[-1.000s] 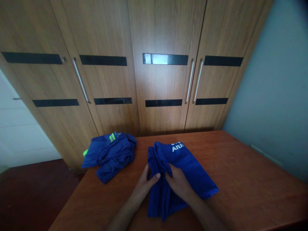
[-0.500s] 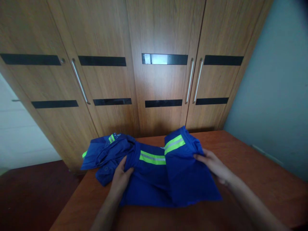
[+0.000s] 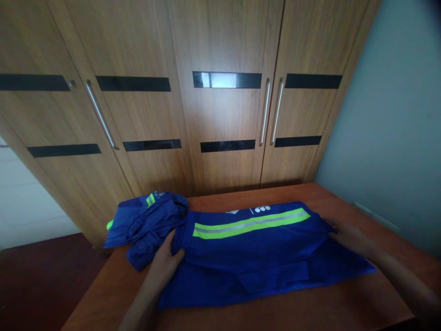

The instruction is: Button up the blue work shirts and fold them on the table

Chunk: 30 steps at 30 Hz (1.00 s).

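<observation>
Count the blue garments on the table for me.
2: one blue garment is spread between the left hand and right hand; a crumpled garment lies left of it, and may hide more.

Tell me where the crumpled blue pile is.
In the head view, the crumpled blue pile lies on the table at left, beside the left hand and in front of the wardrobe.

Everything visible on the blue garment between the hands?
The blue garment looks like woven cloth, spread wide and creased on the reddish-brown table. A yellow-green band with a grey centre stripe crosses it; white marks, including three dots, show along its far edge. The left hand grips its left end; the right hand is at its right edge, grip unclear. Its underside is hidden.
</observation>
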Motion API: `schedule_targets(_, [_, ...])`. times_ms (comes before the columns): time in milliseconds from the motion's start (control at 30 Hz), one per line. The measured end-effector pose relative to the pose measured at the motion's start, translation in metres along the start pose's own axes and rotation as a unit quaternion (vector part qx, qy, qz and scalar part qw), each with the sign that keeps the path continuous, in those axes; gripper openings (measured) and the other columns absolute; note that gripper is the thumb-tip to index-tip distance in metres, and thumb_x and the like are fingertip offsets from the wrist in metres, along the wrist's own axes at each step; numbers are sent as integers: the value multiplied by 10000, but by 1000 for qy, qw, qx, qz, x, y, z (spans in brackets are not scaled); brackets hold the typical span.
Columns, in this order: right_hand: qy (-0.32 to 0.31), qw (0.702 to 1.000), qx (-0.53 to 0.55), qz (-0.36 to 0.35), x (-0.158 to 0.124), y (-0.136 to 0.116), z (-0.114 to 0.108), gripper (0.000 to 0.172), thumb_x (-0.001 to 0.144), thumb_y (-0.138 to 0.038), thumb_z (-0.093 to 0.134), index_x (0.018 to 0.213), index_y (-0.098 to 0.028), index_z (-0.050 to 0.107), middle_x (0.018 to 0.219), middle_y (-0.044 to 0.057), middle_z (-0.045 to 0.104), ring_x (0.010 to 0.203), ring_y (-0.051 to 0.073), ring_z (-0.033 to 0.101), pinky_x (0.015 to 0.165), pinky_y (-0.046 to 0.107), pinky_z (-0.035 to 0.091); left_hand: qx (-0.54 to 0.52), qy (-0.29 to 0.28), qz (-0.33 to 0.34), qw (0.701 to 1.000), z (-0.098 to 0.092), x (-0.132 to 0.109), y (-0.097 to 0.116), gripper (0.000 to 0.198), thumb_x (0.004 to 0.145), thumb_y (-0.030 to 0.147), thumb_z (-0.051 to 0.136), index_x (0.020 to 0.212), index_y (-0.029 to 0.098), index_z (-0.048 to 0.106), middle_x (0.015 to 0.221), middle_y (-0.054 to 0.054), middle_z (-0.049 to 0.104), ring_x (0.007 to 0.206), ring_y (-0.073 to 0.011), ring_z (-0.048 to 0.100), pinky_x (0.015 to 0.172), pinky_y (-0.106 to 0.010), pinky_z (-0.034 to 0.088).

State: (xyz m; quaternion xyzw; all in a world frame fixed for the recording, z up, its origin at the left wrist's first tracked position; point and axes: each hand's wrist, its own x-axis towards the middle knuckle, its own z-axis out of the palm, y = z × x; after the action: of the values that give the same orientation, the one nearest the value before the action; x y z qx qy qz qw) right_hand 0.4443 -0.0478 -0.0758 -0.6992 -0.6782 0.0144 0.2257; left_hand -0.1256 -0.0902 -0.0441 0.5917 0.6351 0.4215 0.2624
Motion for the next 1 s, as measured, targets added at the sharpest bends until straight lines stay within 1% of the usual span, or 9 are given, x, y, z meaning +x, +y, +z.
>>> schedule_targets(100, [-56, 994, -61, -72, -18, 2, 14, 611, 693, -83, 504, 1302, -79, 550, 1358, 195, 518, 1242, 262, 502, 1070, 360, 344, 148, 35, 0, 988, -4, -10, -2, 674, 780, 314, 511, 1402, 93, 374, 1293, -196, 571, 1193, -337, 551, 1014, -495, 432])
schedule_targets(233, [-45, 983, -96, -148, -41, -23, 20, 583, 714, -89, 488, 1288, -162, 563, 1325, 150, 529, 1225, 267, 500, 1063, 405, 363, 325, 68, 165, 929, -6, -31, 8, 560, 801, 266, 502, 1351, 171, 456, 1327, -159, 513, 1234, -321, 494, 1057, -489, 377])
schedule_targets(333, [-51, 978, -90, -179, -50, -50, 21, 462, 781, -122, 450, 1203, -201, 619, 1141, 114, 633, 1057, 245, 606, 961, 393, 464, 385, -35, 210, 898, -1, -43, 22, 460, 819, 237, 506, 1278, 236, 544, 1212, -116, 583, 1130, -270, 570, 990, -420, 448])
schedule_targets(433, [-45, 984, -87, -149, -52, -66, 19, 344, 852, -221, 429, 1100, -249, 666, 1068, 76, 690, 944, 255, 662, 809, 389, 537, 435, -159, 145, 874, 9, -48, 34, 425, 842, 224, 480, 1252, 279, 574, 1057, -87, 680, 948, -267, 668, 836, -415, 528])
schedule_targets(533, [-16, 994, -60, -95, -46, -70, 13, 334, 881, -292, 416, 1094, -275, 673, 952, 38, 739, 824, 252, 700, 731, 381, 551, 468, -197, 91, 857, 16, -44, 44, 393, 885, 224, 399, 1213, 288, 607, 947, -90, 733, 858, -305, 701, 740, -450, 539])
schedule_targets(667, [52, 997, 47, -42, -17, -76, -1, 350, 866, -310, 417, 1079, -249, 688, 918, 31, 752, 815, 245, 711, 745, 350, 556, 332, -163, 91, 925, 15, -17, 58, 357, 895, 232, 365, 1106, 254, 652, 856, -42, 748, 809, -235, 712, 736, -354, 539])
schedule_targets(767, [97, 987, 126, -28, 26, -93, -11, 336, 854, -322, 438, 1048, -227, 696, 1036, 42, 730, 956, 249, 684, 872, 358, 530, 162, -85, 111, 977, 13, 25, 73, 329, 890, 286, 379, 1079, 215, 638, 860, -21, 743, 781, -186, 705, 746, -302, 545])
schedule_targets(867, [98, 974, 195, -57, 77, -115, -16, 417, 844, -310, 468, 1232, -217, 591, 1194, 54, 664, 1082, 245, 630, 969, 402, 483, 81, 12, 172, 982, 19, 73, 90, 391, 867, 312, 437, 1221, 193, 553, 1141, -82, 688, 1075, -221, 635, 919, -368, 503])
schedule_targets(1000, [87, 959, 220, -153, 112, -139, -4, 655, 814, -346, 554, 1423, -208, 359, 1475, 79, 399, 1343, 249, 386, 1091, 434, 363, 122, 52, 253, 958, 34, 108, 103, 714, 819, 260, 526, 1459, 144, 230, 1501, -159, 344, 1374, -251, 343, 1098, -437, 344])
